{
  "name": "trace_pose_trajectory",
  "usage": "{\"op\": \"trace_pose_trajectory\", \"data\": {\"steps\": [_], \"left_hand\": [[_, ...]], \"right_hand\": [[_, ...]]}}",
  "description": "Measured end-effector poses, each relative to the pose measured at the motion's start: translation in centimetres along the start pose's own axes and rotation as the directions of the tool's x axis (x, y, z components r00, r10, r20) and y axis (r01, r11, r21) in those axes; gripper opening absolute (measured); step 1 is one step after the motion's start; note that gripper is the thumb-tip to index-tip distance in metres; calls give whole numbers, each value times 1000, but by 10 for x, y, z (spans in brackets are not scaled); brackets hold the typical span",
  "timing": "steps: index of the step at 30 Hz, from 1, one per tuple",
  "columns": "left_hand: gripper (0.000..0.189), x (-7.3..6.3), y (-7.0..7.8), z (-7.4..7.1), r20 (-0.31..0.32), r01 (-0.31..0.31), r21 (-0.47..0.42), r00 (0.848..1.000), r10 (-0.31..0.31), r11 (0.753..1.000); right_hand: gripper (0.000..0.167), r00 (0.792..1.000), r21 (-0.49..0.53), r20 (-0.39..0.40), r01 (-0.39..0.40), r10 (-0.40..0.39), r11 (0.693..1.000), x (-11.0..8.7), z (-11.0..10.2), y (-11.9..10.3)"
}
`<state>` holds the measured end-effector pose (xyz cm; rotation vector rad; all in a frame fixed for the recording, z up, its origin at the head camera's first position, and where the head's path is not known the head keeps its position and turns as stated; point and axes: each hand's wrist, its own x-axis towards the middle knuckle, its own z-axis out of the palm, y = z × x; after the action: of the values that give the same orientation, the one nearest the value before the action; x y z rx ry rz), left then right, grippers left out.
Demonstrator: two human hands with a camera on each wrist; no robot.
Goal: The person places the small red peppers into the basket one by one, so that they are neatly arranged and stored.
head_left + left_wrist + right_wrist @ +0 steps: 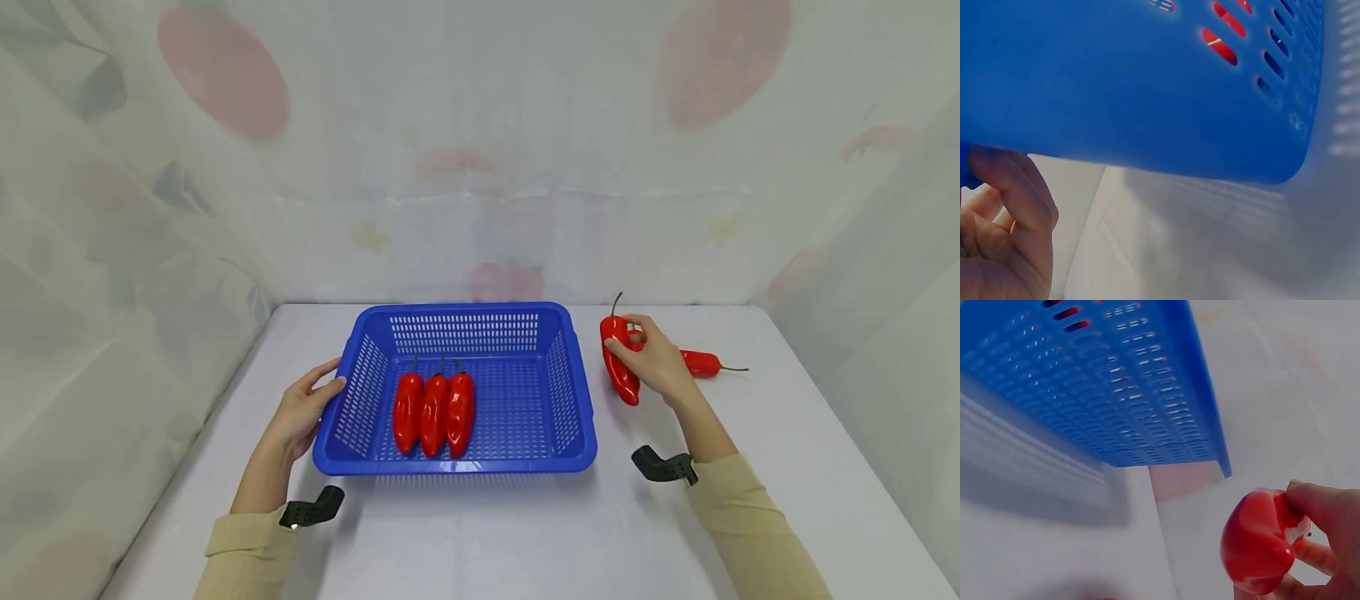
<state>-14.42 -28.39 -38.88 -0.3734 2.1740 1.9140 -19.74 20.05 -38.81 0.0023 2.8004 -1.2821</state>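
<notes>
My left hand (300, 412) grips the left rim of a blue plastic basket (450, 466), thumb on top and fingers beneath the edge, as the left wrist view also shows. Three red chili peppers (434, 415) lie side by side inside, stems toward the back wall. To the right of the basket, my right hand (654, 357) pinches another red chili pepper (619, 367) between thumb and fingers, its stem pointing up and away. In the right wrist view this held pepper (1257, 540) appears tip first, beside the basket's perforated side (1141, 381).
Beyond the right hand, a red chili pepper (702, 363) lies on the white table (780, 467), its stem pointing right. More red (637, 337) shows behind the right fingers, mostly hidden. Pale patterned cloth (465, 225) hangs behind the table and along both sides.
</notes>
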Motion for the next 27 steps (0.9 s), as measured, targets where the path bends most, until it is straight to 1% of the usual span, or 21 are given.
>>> {"op": "trace_pose_trajectory", "data": {"steps": [12,20,23,27], "left_hand": [[58,-1,0,0,1,4,-3,1000,-4,1000],[60,9,-11,-5,-8,-5,-3,1000,5,1000],[62,12,-15,-7,-12,-8,6,1000,8,1000],[63,13,-16,-8,-10,-13,8,1000,13,1000]], "right_hand": [[67,999,20,44,9,-10,1000,5,-2,-29],[69,995,43,97,15,-19,999,8,1,-46],[70,995,36,100,18,-22,999,10,3,-51],[68,994,32,105,30,-33,999,12,7,-57]]}}
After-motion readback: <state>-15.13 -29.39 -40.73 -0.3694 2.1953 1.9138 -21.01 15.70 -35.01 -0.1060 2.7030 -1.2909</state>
